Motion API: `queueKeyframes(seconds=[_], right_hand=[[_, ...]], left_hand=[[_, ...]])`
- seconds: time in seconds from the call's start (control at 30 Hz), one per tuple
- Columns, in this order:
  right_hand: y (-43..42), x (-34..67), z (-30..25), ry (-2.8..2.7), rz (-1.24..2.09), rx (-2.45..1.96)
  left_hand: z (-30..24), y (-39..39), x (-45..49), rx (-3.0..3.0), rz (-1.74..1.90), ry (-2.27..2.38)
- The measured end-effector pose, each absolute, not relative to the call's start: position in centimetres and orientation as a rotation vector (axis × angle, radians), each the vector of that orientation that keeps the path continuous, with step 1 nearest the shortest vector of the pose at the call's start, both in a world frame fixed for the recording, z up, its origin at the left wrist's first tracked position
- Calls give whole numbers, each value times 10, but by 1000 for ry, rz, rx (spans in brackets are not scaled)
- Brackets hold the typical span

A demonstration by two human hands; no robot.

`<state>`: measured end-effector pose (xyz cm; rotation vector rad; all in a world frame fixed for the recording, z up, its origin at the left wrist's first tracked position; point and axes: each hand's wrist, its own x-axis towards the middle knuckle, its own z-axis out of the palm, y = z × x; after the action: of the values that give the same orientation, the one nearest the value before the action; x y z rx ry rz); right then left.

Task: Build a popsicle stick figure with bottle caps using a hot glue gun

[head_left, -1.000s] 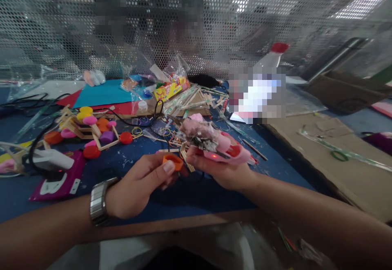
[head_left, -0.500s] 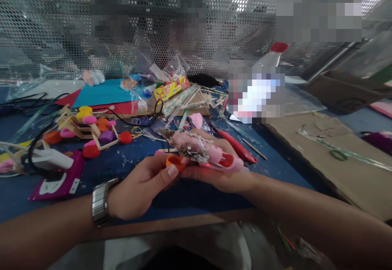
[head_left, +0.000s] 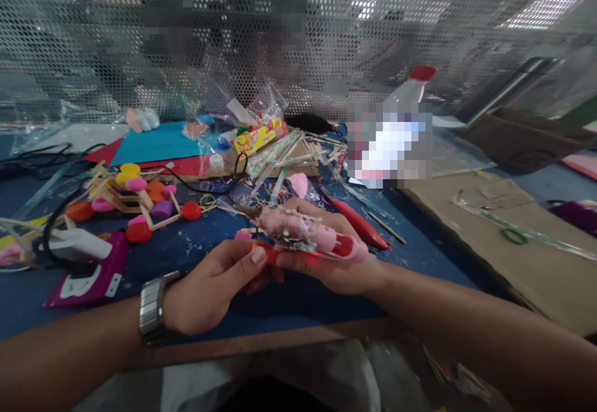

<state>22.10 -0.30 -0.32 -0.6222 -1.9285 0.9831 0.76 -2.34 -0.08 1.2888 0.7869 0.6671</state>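
Two hands meet low over the blue bench, nearly fingertip to fingertip. The left hand pinches an orange cap between thumb and bent fingers; the right hand's nearest fingertip is at the cap's right side, though whether it presses on it I cannot tell. The right hand is closed around a pink glue gun, crusted with grey residue, its nozzle aimed left, above and beyond the cap. A small red glow shows at its near side. A metal-banded watch circles the left wrist.

Just beyond the left fingers lies a small pink piece; another, paler pink piece rests past the right hand. Near that hand's far side is a red-handled tool, with a thin stick beside it. To the left stands a stick frame set with coloured caps, and nearer, a purple packet carrying a white adapter; the packet's pale patches are too small to read.

Farther back, a yellow box bears coloured print, illegible at this size, beside a heap of wooden sticks. A red-capped bottle leans, its lower part pixelated. Cardboard covers the right side, and perforated mesh closes the back.
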Motion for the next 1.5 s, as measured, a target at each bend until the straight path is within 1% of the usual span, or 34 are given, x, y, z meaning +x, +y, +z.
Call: queueKeyframes(seconds=[0.27, 0.43, 0.67, 0.9, 1.17, 1.5], right_hand=[[-2, 224, -11, -1971, 644, -520], [-4, 224, -13, -1979, 586, -570], [-2, 223, -14, -1998, 511, -510], [1, 223, -11, -2017, 582, -482], [2, 223, -4, -2014, 839, -404], [3, 221, -7, -2078, 767, -378]], left_hand=[[3, -26, 7, 1280, 639, 757], [2, -26, 6, 1309, 609, 727], [0, -23, 8, 1277, 618, 738], [0, -21, 6, 1269, 587, 770], [0, -19, 4, 1210, 497, 735], [1, -19, 6, 1195, 372, 748]])
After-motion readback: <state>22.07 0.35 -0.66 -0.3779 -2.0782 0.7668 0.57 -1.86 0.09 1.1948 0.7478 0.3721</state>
